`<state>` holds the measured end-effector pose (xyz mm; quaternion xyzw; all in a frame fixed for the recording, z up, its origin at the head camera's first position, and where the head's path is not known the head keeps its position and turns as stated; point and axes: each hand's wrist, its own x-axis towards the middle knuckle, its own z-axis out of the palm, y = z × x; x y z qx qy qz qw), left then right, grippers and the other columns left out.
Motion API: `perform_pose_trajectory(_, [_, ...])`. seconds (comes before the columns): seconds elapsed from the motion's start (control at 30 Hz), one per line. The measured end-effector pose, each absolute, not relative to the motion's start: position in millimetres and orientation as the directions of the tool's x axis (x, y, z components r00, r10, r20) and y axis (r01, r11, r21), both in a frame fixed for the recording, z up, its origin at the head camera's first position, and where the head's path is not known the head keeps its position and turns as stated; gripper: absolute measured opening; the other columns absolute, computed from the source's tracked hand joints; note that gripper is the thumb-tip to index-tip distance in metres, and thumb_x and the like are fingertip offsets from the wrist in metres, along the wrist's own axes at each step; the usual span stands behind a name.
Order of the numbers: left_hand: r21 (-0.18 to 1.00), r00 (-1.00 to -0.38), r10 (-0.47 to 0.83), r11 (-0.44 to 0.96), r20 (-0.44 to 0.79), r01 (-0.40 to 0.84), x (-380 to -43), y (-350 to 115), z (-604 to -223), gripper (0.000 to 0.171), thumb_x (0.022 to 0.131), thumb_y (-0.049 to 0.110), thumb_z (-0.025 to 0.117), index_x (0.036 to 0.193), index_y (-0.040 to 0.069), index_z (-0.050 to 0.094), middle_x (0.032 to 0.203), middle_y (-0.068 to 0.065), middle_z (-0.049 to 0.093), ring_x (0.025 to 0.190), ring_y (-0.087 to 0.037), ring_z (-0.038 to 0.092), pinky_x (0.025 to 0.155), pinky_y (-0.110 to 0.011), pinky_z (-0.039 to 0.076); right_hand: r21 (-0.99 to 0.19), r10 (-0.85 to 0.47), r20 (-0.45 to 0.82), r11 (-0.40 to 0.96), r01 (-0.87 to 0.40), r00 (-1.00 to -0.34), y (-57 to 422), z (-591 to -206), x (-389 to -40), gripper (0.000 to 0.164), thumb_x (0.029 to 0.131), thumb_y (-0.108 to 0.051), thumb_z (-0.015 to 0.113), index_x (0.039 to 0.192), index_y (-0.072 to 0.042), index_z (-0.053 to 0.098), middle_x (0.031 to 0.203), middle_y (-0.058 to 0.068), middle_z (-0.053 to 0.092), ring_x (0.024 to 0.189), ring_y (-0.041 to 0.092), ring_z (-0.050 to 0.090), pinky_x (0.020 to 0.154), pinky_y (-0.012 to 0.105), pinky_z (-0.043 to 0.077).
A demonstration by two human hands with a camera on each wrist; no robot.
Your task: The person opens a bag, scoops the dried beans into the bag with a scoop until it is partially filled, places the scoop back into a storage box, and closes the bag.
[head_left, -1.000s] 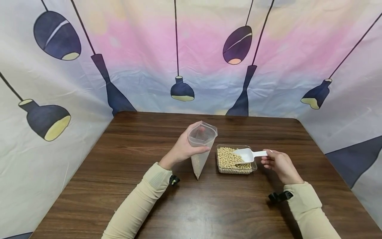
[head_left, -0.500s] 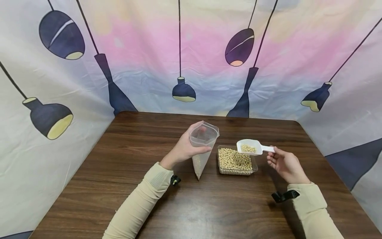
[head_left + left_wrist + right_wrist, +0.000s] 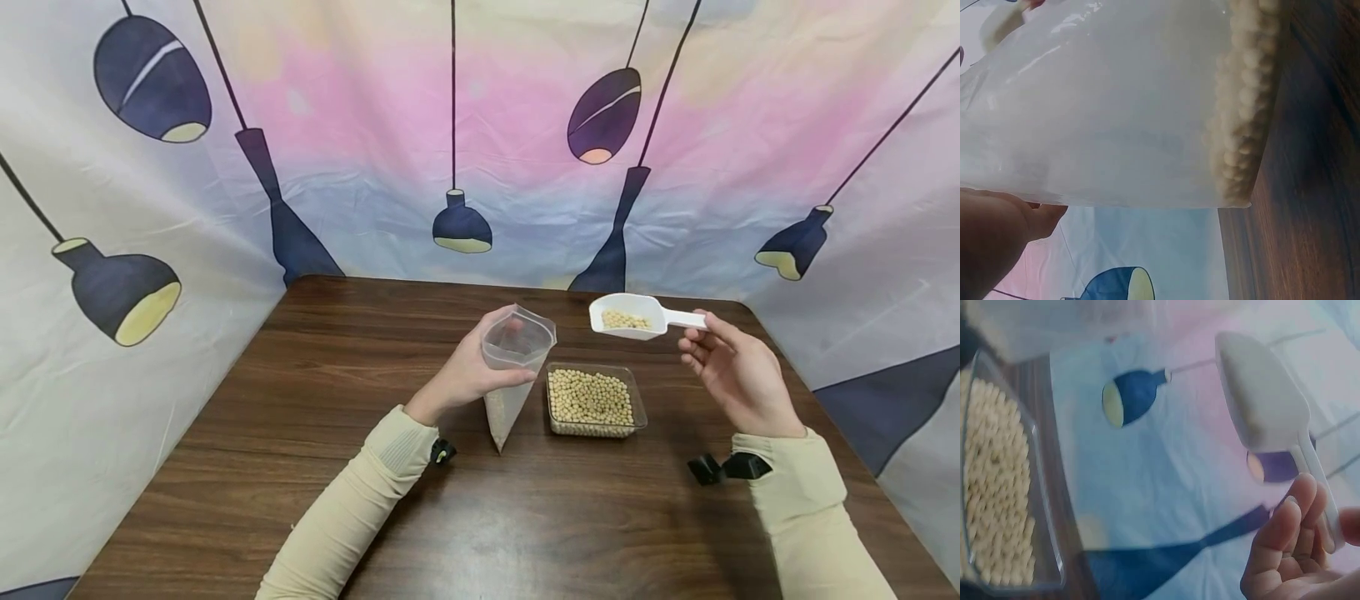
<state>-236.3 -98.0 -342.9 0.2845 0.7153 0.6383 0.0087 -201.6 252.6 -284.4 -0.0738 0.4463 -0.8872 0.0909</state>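
My left hand (image 3: 472,367) holds a translucent plastic bag (image 3: 1116,112) upright by its upper part, thumb in front, the mouth spread wide. Soybeans (image 3: 1244,106) lie along the bag's bottom in the left wrist view. With my right hand (image 3: 742,371) I pinch the handle of a white plastic scoop (image 3: 630,317), which carries a small heap of soybeans. The scoop is up in the air, behind and above a clear rectangular container (image 3: 636,396) of soybeans (image 3: 588,398). That container stands just right of the bag. In the right wrist view the scoop (image 3: 1263,394) shows its underside.
A dark wooden table (image 3: 315,417) bears the container. A cloth backdrop (image 3: 375,150) printed with lamps hangs behind the table and at both sides. Black straps with small devices (image 3: 723,468) sit at both wrists.
The scoop came out of the soybeans in the container with a load and rose up and back in my right hand. My left hand and the bag stay nearly in place.
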Motion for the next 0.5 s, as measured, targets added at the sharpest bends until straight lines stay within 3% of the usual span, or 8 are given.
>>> perform_pose_trajectory(0.5, [0.922,-0.834,0.434,0.018,0.341,0.387,-230.8,-93.1,-340.0,0.09,0.075,-0.002,0.08,0.15,0.007,0.031,0.134,-0.017,0.049,0.119,-0.033,0.052,0.092,-0.036,0.051,-0.885,-0.201,0.205,-0.456,-0.094,-0.958,206.5,-252.3,-195.1,0.022,0.103,-0.013,0.048,0.118,-0.003,0.062,0.092,0.008,0.066,0.084,0.019,0.065,0.074,0.026,0.053])
